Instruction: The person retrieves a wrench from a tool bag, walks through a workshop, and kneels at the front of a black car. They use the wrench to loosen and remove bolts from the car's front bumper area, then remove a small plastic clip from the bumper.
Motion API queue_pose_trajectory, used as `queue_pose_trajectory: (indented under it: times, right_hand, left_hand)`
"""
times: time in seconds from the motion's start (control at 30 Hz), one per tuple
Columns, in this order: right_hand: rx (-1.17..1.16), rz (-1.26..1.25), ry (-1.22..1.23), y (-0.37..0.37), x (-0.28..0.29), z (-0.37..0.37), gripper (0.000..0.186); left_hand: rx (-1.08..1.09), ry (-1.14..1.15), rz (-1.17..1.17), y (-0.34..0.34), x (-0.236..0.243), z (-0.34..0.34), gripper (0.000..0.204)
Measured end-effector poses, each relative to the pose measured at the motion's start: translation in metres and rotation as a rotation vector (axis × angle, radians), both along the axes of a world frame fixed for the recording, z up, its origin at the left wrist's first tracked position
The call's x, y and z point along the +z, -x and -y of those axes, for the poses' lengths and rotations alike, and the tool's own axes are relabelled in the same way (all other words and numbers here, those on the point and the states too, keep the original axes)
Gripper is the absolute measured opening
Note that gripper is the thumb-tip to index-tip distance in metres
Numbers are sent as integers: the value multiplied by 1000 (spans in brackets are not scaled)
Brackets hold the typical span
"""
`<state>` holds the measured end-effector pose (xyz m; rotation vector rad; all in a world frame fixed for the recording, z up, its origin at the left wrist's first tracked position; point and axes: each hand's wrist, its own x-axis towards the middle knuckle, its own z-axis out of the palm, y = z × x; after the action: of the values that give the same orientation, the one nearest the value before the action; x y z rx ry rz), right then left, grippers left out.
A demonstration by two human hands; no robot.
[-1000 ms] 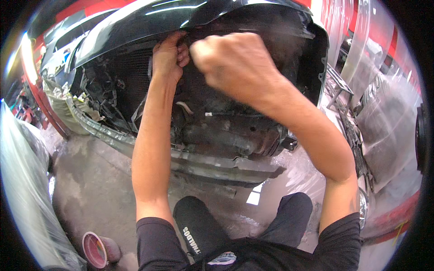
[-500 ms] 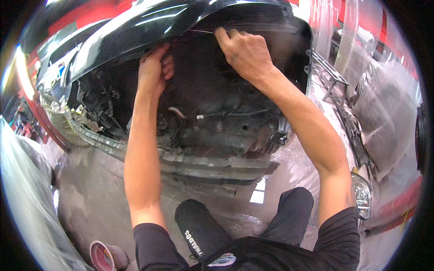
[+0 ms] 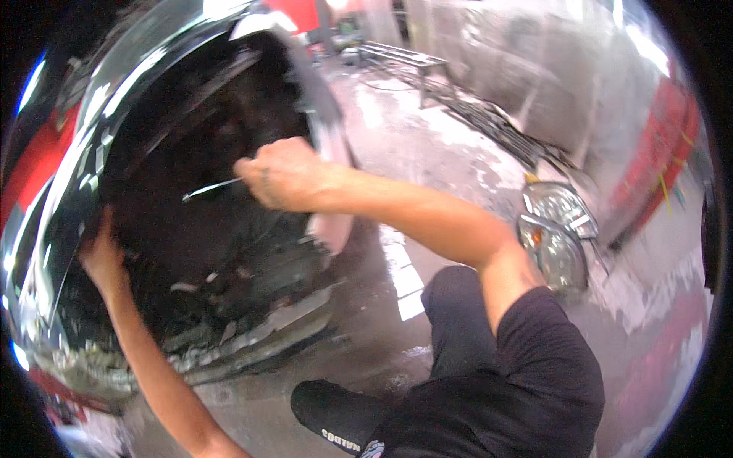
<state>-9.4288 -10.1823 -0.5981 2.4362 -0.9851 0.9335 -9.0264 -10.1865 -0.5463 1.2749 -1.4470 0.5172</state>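
Observation:
My right hand (image 3: 286,175) is closed around a thin, shiny metal wrench (image 3: 212,188), whose far end points left into the dark wheel arch (image 3: 206,114) of a car. The hand is in front of the arch opening, with the tool apart from the bodywork. My left hand (image 3: 103,256) reaches up to the left side of the arch, close to the glossy dark fender (image 3: 95,145). Its fingers are smeared by motion and partly lost in shadow, so their grip cannot be made out.
Headlights (image 3: 556,248) lie on the floor to my right. Beyond them are a low metal frame (image 3: 416,65), dark trim strips (image 3: 496,126) and plastic sheeting (image 3: 527,69). A red panel (image 3: 657,153) stands at far right.
The view has swung right, bringing the headlights more into sight. My right hand has drawn the wrench away from the fender's edge. The left hand stays by the arch.

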Motion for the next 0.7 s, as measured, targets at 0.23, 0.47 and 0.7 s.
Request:
queue_pose_trajectory:
  times: [0.23, 0.47, 0.7]
  right_hand:
    - [99, 60, -37, 2, -13, 4, 17]
    - [114, 84, -43, 6, -13, 3, 16]
    - [124, 113, -48, 5, -15, 3, 13]
  left_hand:
    - [-304, -181, -25, -64, -7, 35, 47]
    - [-203, -229, -349, -57, 1, 25, 44]
    - [-233, -286, -269, -96, 3, 23, 51]
